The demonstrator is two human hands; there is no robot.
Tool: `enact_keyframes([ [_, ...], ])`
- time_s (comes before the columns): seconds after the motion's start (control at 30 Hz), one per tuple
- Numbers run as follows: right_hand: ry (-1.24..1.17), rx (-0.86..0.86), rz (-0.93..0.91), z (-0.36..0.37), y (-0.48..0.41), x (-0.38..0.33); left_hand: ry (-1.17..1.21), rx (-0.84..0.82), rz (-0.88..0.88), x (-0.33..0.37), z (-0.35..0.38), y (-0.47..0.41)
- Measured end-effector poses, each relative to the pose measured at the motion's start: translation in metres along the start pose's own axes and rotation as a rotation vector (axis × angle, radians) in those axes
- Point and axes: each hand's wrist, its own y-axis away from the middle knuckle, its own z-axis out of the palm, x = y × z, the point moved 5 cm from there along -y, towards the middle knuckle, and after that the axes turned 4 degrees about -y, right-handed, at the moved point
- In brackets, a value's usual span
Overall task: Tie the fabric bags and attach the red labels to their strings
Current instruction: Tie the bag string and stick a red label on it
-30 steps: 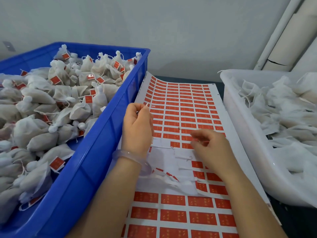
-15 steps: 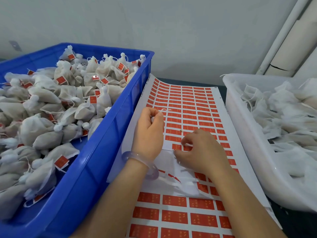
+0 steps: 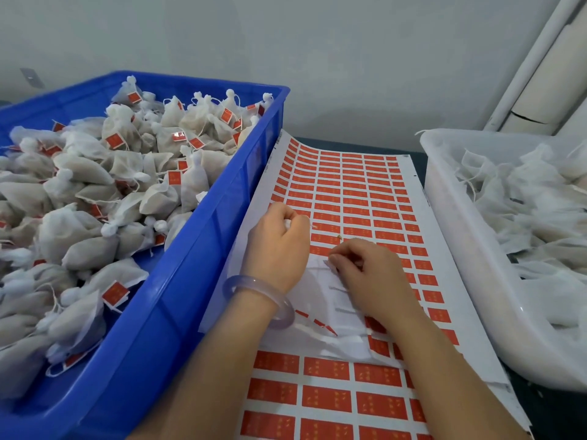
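A sheet of red labels (image 3: 352,198) lies on the table between two bins, with a peeled white patch (image 3: 317,287) in its middle. My left hand (image 3: 279,249), a clear bangle on its wrist, is curled round a small white piece of a fabric bag (image 3: 287,224); a thin string sticks out to its right. My right hand (image 3: 371,274) rests on the sheet with curled fingers, its fingertips pinching at a red label (image 3: 330,261) on the edge of the peeled patch. The rest of the bag is hidden in my fist.
A blue bin (image 3: 190,281) on the left holds several tied bags with red labels. A white bin (image 3: 460,281) on the right holds loose untied white bags. A second label sheet (image 3: 327,398) lies nearer to me. A grey wall stands behind.
My right hand has slid left and nearer along the sheet to the edge of the peeled patch. My left hand has kept its grip and stayed beside the blue bin.
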Motion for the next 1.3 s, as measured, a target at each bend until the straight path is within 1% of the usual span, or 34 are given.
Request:
enact_keyframes([
  [0.17,-0.231,0.071,0.066,-0.009,0.001,0.006,-0.088,-0.042,-0.009,-0.003,0.003,0.001],
  [0.33,-0.347,0.134,0.088,-0.012,0.001,0.009,-0.244,-0.087,0.016,-0.007,0.009,0.001],
  [0.57,-0.467,0.135,0.064,-0.012,0.002,0.008,-0.412,-0.184,0.044,-0.010,0.020,0.006],
  [0.67,-0.483,0.132,0.032,-0.012,0.003,0.007,-0.513,-0.245,0.068,-0.011,0.027,0.007],
  [0.77,-0.500,0.134,0.005,-0.012,0.003,0.006,-0.537,-0.272,0.098,-0.010,0.031,0.006],
  [1.0,-0.523,0.138,-0.008,-0.017,0.003,0.010,-0.491,-0.169,0.120,-0.008,0.030,0.007],
  [1.13,-0.373,0.033,0.012,-0.009,0.005,0.010,-0.466,-0.165,0.108,-0.009,0.030,0.007],
  [1.3,-0.303,0.069,0.006,-0.006,0.005,0.008,-0.444,-0.214,0.112,-0.007,0.030,0.006],
])
